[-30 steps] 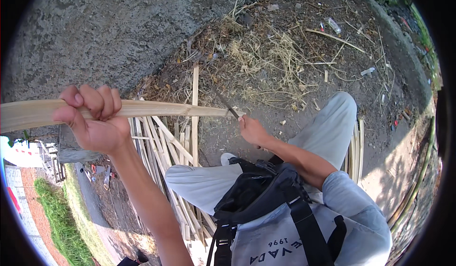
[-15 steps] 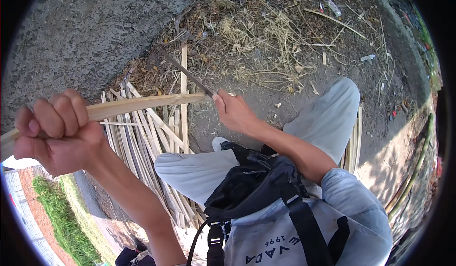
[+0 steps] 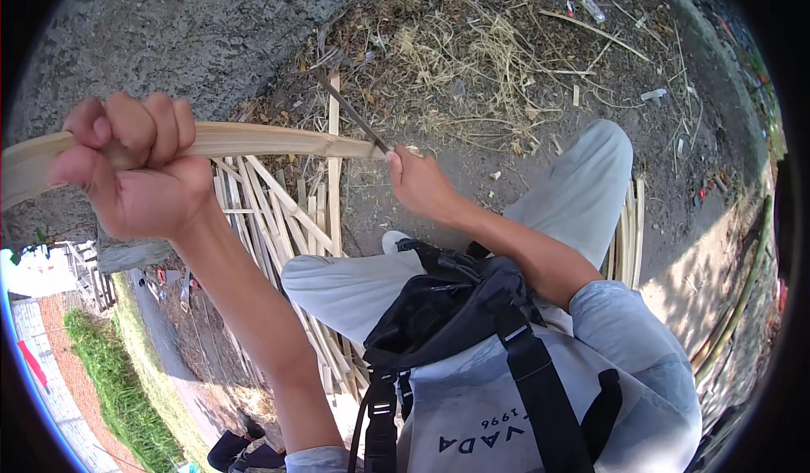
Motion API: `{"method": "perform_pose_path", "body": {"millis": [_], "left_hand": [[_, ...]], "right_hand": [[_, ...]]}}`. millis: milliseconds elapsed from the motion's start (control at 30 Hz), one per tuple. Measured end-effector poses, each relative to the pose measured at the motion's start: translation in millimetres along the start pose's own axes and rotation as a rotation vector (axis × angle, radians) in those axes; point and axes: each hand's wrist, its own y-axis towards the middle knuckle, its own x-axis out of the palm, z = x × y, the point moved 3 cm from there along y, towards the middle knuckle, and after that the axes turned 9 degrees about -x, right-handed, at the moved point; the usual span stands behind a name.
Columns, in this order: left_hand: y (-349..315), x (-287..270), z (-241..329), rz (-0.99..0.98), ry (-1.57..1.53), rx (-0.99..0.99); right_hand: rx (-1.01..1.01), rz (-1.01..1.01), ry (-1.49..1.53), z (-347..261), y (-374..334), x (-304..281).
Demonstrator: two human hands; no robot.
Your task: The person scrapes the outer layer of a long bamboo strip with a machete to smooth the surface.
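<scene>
My left hand (image 3: 148, 148) is closed round a long, pale split bamboo strip (image 3: 261, 139), whose near part runs out at the left edge. The strip bends slightly across in front of me, with a node toward its right end. That end reaches my right hand (image 3: 419, 188), which is closed on a knife (image 3: 358, 120). The narrow dark blade points up and to the left and crosses the strip's tip. My fingers hide the knife's handle, and I cannot tell whether the edge is in the bamboo.
Pale strips (image 3: 268, 207) lie piled beside my left knee, and more strips (image 3: 629, 232) lie past my right knee. Shavings (image 3: 498, 59) litter the ground ahead, beside a rough grey slab (image 3: 194, 34). A black bag (image 3: 447, 313) sits on my lap. Long poles (image 3: 742, 296) lie far right.
My left hand has moved up and to the right in the picture, raising the strip's left part. My right hand with the knife has shifted slightly right. The view has tilted a little.
</scene>
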Motion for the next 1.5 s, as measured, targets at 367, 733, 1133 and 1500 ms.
{"method": "perform_pose_path", "body": {"millis": [367,733,1133,1500], "left_hand": [[9,-6,-10,-0.227,-0.147,-0.023],[6,-11,3,0.089,0.043,0.147],[0,-71,12,0.007,-0.052,0.009],[-15,-81,10,0.267,0.142,0.119]], "right_hand": [[0.236,0.035,-0.116,78,-12,16],[0.287,0.013,-0.154,116,-30,40],[0.367,-0.035,-0.121,115,-23,55],[0.324,-0.07,-0.243,119,-17,61]]}}
